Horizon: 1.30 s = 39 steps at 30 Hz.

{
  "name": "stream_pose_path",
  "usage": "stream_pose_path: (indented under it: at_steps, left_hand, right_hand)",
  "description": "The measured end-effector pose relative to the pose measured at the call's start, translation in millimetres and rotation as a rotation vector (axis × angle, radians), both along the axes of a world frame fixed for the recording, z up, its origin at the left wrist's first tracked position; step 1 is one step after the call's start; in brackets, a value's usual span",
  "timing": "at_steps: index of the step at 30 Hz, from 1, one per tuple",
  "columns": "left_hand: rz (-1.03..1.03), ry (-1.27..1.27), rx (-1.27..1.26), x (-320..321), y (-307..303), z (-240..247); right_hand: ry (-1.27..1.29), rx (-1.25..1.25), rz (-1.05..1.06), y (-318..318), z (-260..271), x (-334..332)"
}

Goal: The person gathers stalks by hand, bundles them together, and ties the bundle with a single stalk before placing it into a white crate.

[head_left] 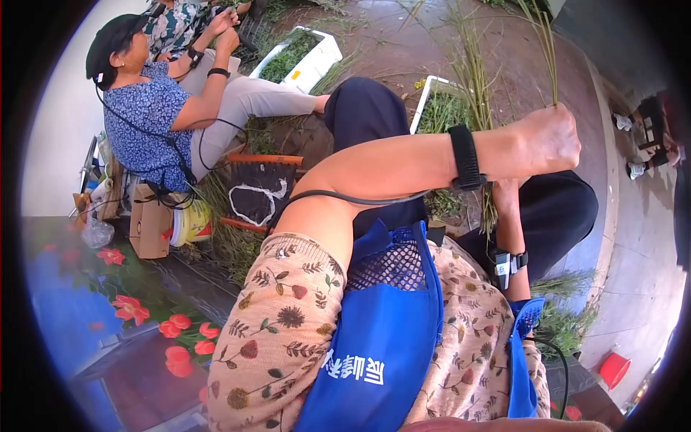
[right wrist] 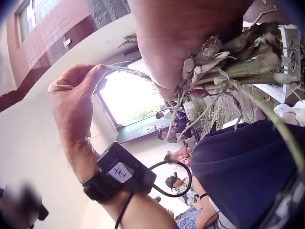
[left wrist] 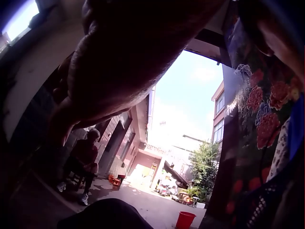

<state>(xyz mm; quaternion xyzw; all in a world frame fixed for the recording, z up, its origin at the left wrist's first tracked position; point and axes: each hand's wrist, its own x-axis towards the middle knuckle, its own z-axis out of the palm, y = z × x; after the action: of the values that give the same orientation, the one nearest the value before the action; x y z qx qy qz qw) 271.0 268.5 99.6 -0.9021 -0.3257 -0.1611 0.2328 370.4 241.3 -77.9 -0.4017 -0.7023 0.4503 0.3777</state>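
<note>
In the head view my left arm crosses in front of me, and my left hand is curled round a few thin stems that rise above it. The right wrist view shows the left thumb and fingers pinching the end of a thin green strand, which runs towards the bundle. My right hand grips a bundle of long plant stalks near their thick, pale cut ends. In the head view that bundle stands tall behind my left forearm; most of the right hand is hidden there.
White boxes of green plants stand on the floor ahead, one farther off and one beside my knee. At left sits another person, with an orange-edged stool and a cardboard box nearby. A red bucket stands at right.
</note>
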Motion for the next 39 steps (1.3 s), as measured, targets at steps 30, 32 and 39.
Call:
stream_pose_path:
  at_steps: [30, 32, 39]
  left_hand:
    - [-0.098, -0.573, 0.368, -79, 3, 30]
    - [0.206, -1.026, 0.100, -89, -32, 5]
    - [0.097, -1.398, -0.905, -87, -42, -85]
  right_hand:
    - [0.602, -0.779, 0.277, -30, 86, 3]
    - [0.717, -0.804, 0.293, -29, 96, 10]
    - [1.006, -0.828, 0.488, -37, 118, 14]
